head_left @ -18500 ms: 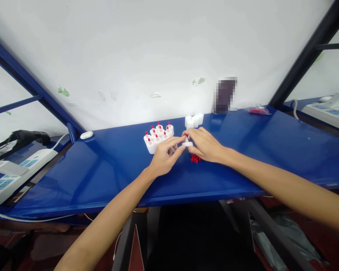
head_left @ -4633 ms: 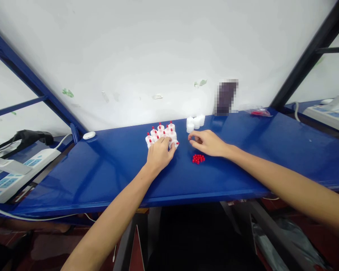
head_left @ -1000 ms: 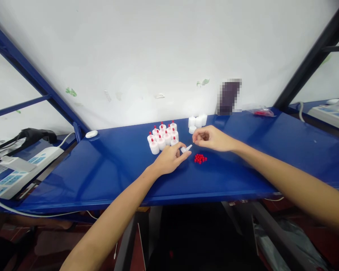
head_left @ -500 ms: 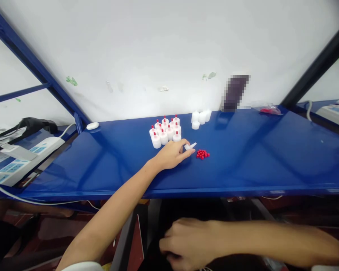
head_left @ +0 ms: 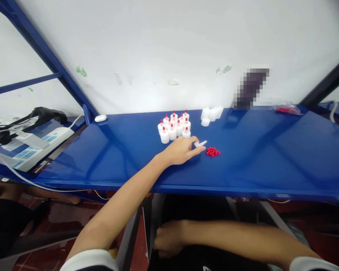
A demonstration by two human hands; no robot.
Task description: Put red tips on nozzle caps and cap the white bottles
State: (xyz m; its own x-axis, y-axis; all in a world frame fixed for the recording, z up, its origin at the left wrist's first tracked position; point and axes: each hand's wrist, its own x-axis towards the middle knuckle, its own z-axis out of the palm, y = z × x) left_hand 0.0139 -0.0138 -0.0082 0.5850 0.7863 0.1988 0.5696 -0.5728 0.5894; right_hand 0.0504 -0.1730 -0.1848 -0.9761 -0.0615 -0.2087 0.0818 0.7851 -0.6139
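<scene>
At the blue tabletop, we see the left hand pinching a tapered white nozzle.
Thumb and fingers close narrowly on this translucent piece, its tip slanting up and rightward, just beside the small, round red caps. Behind the hand, we note cylindrical white bottles standing upright with red tips; smooth white cylinders sit farther right. The right hand curls below the straight front edge; we cannot tell whether it holds anything. Smooth, glossy surface extends right of the caps.
</scene>
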